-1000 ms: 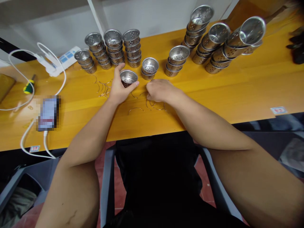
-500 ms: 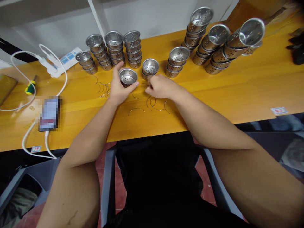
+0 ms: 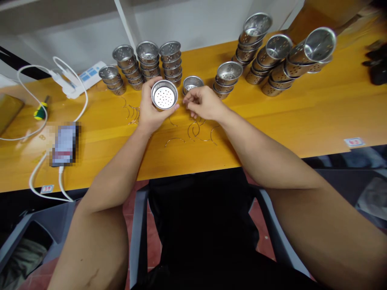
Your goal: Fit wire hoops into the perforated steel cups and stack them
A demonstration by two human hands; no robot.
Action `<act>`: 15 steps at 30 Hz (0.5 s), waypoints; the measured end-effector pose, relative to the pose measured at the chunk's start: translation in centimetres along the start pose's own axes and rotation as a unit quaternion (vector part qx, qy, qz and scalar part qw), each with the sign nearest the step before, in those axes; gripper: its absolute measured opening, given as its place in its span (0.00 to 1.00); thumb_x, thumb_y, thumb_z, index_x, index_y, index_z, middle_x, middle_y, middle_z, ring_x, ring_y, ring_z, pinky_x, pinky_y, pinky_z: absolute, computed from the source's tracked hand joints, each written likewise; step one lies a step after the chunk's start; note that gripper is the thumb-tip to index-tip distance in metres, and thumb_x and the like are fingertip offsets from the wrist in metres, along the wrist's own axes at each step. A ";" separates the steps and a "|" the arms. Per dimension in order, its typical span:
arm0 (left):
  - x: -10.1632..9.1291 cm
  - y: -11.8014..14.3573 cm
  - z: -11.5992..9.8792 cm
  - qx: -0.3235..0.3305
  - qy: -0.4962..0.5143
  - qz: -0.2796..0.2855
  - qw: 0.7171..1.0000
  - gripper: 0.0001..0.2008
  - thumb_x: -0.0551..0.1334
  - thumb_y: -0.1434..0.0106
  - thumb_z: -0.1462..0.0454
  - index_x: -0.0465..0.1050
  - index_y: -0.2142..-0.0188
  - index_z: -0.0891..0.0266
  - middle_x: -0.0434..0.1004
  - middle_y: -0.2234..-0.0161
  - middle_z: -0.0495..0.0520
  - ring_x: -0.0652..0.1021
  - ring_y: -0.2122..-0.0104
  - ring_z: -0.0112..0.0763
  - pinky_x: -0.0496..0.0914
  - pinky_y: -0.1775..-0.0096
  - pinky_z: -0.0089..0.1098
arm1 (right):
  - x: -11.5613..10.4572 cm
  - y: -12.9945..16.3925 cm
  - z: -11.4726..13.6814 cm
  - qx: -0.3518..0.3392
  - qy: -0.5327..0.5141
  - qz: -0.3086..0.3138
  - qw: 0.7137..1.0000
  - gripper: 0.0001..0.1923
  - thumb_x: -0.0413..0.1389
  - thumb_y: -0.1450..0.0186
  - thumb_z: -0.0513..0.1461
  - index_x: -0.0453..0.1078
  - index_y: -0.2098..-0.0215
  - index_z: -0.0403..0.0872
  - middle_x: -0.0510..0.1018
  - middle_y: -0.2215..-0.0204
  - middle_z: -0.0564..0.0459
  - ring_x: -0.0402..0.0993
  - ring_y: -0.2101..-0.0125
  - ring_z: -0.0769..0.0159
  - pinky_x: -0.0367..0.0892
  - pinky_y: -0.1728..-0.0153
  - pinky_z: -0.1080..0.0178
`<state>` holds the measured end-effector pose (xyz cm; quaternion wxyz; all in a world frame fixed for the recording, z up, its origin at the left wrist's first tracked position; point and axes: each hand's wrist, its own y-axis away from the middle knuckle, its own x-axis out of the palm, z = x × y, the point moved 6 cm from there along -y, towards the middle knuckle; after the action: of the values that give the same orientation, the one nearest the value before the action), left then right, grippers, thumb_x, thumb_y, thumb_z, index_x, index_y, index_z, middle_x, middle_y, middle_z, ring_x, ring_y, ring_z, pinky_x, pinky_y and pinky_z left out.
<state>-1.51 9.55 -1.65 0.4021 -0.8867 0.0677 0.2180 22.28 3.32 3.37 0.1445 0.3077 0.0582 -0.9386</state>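
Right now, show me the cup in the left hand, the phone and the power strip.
Cup [image 3: 164, 97]: head view, on its perforated bottom, seen inside.
Phone [image 3: 64, 143]: head view, on its screen.
Power strip [image 3: 90, 75]: head view, on its blue-and-white top.

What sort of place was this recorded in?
Probably a workshop or small-factory workstation: stacks of perforated metal cups and loose curved wires sit on a wood-grain table with numbered labels along its front edge.

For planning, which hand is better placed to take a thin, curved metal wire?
Probably the right hand: loose wires lie close by. The left hand holds a round, perforated silver metal cup.
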 end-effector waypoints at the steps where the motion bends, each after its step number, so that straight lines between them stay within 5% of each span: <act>1: 0.0 0.0 0.0 0.001 0.009 -0.007 1.000 0.65 0.80 0.41 0.23 0.55 0.18 0.43 0.71 0.23 0.65 0.78 0.22 0.65 0.72 0.17 0.67 | 0.0 0.1 0.1 -0.001 -0.004 0.000 1.000 0.04 0.62 0.16 0.39 0.80 0.49 0.48 0.89 0.59 0.45 0.87 0.67 0.61 0.88 0.62 0.56; 4: 0.4 0.1 0.7 -0.002 0.028 -0.013 1.000 0.67 0.76 0.41 0.20 0.51 0.17 0.43 0.73 0.26 0.65 0.78 0.22 0.65 0.72 0.17 0.67 | 0.0 0.2 0.4 -0.010 0.027 0.003 1.000 0.07 0.61 0.13 0.40 0.80 0.50 0.48 0.87 0.64 0.48 0.85 0.67 0.59 0.88 0.57 0.53; 9: 0.9 0.0 2.2 -0.007 0.070 -0.008 0.997 0.62 0.68 0.41 0.14 0.59 0.22 0.42 0.77 0.29 0.63 0.84 0.28 0.62 0.82 0.26 0.64 | -0.1 0.0 0.6 -0.034 0.105 -0.015 0.994 0.09 0.60 0.14 0.41 0.84 0.45 0.48 0.90 0.59 0.45 0.89 0.54 0.49 0.87 0.43 0.47; 15: 1.1 0.1 0.6 -0.037 0.069 0.003 0.997 0.65 0.73 0.43 0.16 0.58 0.21 0.43 0.79 0.31 0.63 0.85 0.29 0.62 0.80 0.25 0.65 | -0.6 -0.3 0.4 -0.036 0.125 -0.064 0.989 0.21 0.56 0.13 0.43 0.82 0.29 0.45 0.91 0.53 0.43 0.90 0.49 0.46 0.86 0.39 0.46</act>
<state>-0.74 9.97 -2.61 0.3625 -0.9138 0.0893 0.1600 22.40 3.69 4.06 0.0865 0.4127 0.1287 -0.8976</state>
